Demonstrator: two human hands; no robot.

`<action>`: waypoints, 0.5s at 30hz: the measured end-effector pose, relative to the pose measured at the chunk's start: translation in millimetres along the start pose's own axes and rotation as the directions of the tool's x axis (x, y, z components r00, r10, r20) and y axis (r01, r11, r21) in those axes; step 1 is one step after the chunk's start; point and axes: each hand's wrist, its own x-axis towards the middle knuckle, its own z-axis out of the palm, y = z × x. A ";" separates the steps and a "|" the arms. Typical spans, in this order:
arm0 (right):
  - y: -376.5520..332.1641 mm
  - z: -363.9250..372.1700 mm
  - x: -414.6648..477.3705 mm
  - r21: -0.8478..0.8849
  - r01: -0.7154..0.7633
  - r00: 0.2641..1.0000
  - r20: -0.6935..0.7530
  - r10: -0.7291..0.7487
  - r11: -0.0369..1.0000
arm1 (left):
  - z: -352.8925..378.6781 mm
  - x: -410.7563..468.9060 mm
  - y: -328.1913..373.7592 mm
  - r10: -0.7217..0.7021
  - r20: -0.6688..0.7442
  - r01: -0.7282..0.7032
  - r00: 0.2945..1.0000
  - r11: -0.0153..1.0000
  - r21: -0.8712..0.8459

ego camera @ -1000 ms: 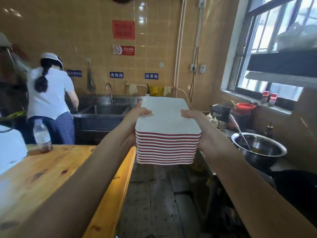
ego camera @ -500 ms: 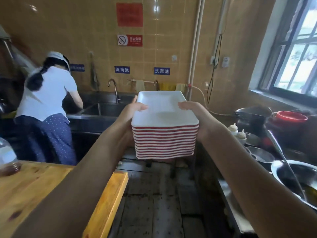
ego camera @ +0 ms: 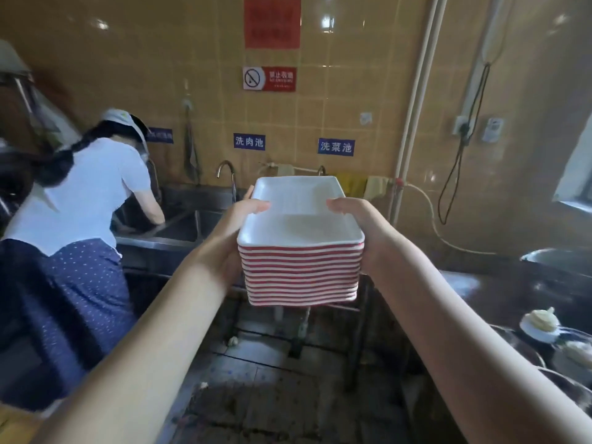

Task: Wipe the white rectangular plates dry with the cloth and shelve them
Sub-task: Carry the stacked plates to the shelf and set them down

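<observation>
Two bare hands, one load. The left hand (ego camera: 232, 233) grips the left side of a stack of white rectangular plates (ego camera: 301, 277) and the right hand (ego camera: 363, 230) grips the right side. Each thumb lies hooked over the top rim, with the fingers curled round the stack's sides and largely hidden. The stack sits at frame centre, held in the air between both outstretched forearms, level, touching nothing else.

Plates: about a dozen by the red bands on their outer edges; the lowest bands blur, so the exact count is uncertain. Glossy, shallow, rounded corners, white inside, nested tightly. The top plate (ego camera: 298, 216) looks bare.

Behind the stack, centre left: one stainless-steel sink unit (ego camera: 179, 230) with two curved metal taps (ego camera: 226, 174). One person in a white top and dotted blue skirt (ego camera: 80, 203) bends over it at frame left.

Glazed yellow tile wall (ego camera: 352, 91) carries two red signs (ego camera: 272, 22) at upper centre and three small blue signs (ego camera: 249, 141) below them. Yellow cloths (ego camera: 354, 184) hang on a rail just right of the stack's far edge.

Lower right: two pale squeeze bottles (ego camera: 539, 325).
</observation>
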 end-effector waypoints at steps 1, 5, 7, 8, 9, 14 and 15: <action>-3.4 2.3 18.1 0.007 -0.001 1.000 0.011 0.001 1.000 | -2.8 17.7 1.6 0.011 0.012 -0.011 1.000 1.000 0.001; -14.9 12.8 81.2 -0.004 -0.014 0.998 0.053 0.014 1.000 | -20.6 76.4 2.8 0.025 -0.014 -0.025 1.000 0.999 -0.034; -17.6 19.7 107.4 -0.014 -0.032 0.995 0.099 0.034 0.999 | -35.1 100.2 2.7 0.025 -0.044 -0.027 0.999 0.999 -0.041; -18.0 23.2 120.6 -0.021 -0.031 0.991 0.131 0.034 0.999 | -41.7 110.2 3.3 0.037 -0.048 -0.039 0.998 0.999 -0.034; -17.9 28.2 134.6 -0.027 -0.026 0.986 0.161 0.030 0.999 | -49.7 119.2 3.4 0.047 -0.062 -0.049 0.997 0.998 -0.026; -15.9 62.4 210.9 -0.066 -0.014 0.959 0.281 0.032 0.998 | -97.9 164.2 -4.0 0.081 -0.255 -0.105 0.963 0.991 -0.082; -14.3 70.4 225.9 -0.074 -0.029 0.950 0.309 0.051 0.997 | -106.3 171.0 -4.9 0.082 -0.282 -0.108 0.956 0.991 -0.079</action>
